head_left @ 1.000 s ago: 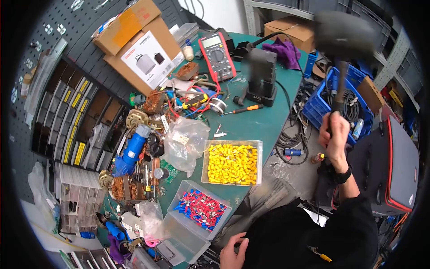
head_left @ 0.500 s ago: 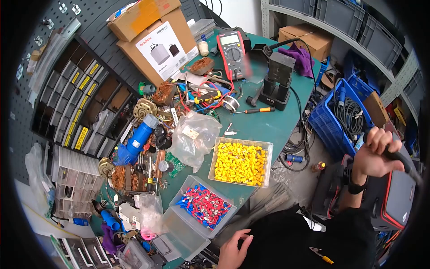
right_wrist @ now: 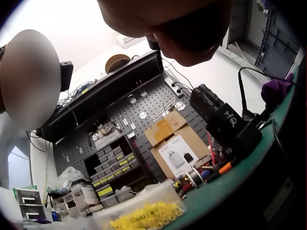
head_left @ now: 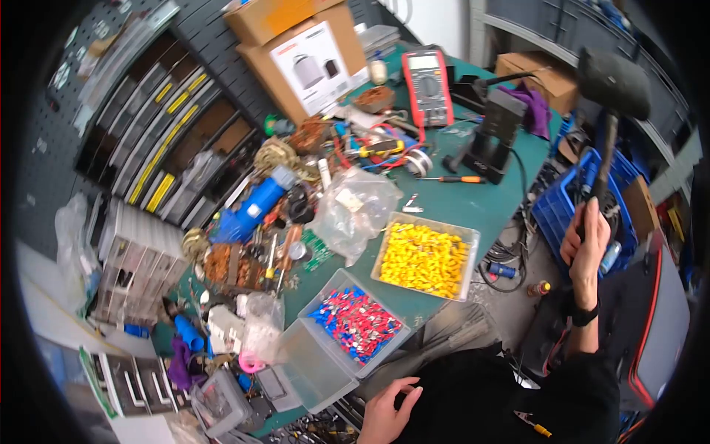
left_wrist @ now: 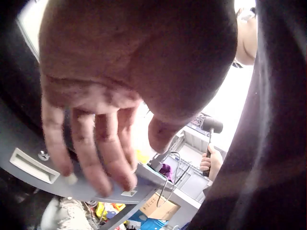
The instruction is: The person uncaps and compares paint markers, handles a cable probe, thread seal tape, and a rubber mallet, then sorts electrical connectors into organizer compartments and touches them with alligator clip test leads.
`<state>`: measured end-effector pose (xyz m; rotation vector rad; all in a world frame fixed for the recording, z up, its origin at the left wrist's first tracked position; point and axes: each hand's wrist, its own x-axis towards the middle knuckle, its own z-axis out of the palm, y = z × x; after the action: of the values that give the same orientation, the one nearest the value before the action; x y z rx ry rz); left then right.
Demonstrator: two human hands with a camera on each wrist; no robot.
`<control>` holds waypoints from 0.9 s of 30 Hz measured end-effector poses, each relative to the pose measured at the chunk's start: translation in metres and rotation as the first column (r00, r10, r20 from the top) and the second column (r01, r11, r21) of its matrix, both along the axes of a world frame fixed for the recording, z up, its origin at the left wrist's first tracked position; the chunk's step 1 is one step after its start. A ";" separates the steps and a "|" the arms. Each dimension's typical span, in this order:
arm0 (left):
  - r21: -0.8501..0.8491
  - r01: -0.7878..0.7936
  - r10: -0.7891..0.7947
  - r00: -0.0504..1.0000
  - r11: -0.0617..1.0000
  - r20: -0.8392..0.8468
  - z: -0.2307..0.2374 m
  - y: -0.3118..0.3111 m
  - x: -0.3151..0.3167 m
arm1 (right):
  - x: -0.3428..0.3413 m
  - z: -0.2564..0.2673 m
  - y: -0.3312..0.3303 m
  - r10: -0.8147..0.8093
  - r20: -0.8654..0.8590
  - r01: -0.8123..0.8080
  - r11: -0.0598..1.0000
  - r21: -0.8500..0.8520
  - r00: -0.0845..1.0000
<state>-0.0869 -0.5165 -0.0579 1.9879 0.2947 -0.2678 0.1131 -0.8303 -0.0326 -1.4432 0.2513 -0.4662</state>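
Observation:
My right hand (head_left: 586, 240) grips the dark handle of a rubber mallet (head_left: 614, 83), held upright with its black head on top, to the right of the green workbench. The left wrist view also catches that mallet (left_wrist: 212, 124) raised in the right hand (left_wrist: 214, 162). At the bench's front edge, my left hand (head_left: 390, 411) hangs by the body with loosely bent fingers and nothing in them. Nearest to it is a clear box of red and blue crimp terminals (head_left: 356, 322). Behind that stands a tub of yellow terminals (head_left: 423, 259).
A red multimeter (head_left: 427, 89), a black charger stand (head_left: 497, 137) and an orange-handled screwdriver (head_left: 462, 178) are on the bench (head_left: 451, 201). Tangled parts and a blue plug connector (head_left: 259, 203) crowd its left side. A blue crate (head_left: 551, 211) and a grey case (head_left: 669, 333) stand at right.
The mallet swung down to the right, its head leaving the view, and is now raised upright again. The left hand has stayed by the bench edge. The head view has shifted.

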 end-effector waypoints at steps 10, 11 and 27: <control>0.391 -0.526 0.212 0.761 0.756 0.613 0.065 0.046 -0.004 | 0.002 0.036 -0.056 0.251 0.688 -0.305 0.951 -0.046 0.680; 0.462 -0.481 0.194 0.820 0.745 0.539 0.071 0.048 0.006 | -0.005 0.037 -0.059 0.314 0.680 -0.414 0.910 -0.018 0.662; 0.725 0.112 -0.320 0.934 0.679 0.155 0.062 0.064 0.079 | -0.036 -0.026 0.020 0.344 -0.049 -0.307 0.752 -0.583 0.938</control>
<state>-0.0077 -0.4523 0.0039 2.8110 -0.0473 -0.0121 0.0768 -0.8102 -0.0585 -2.0293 -0.2256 -0.3051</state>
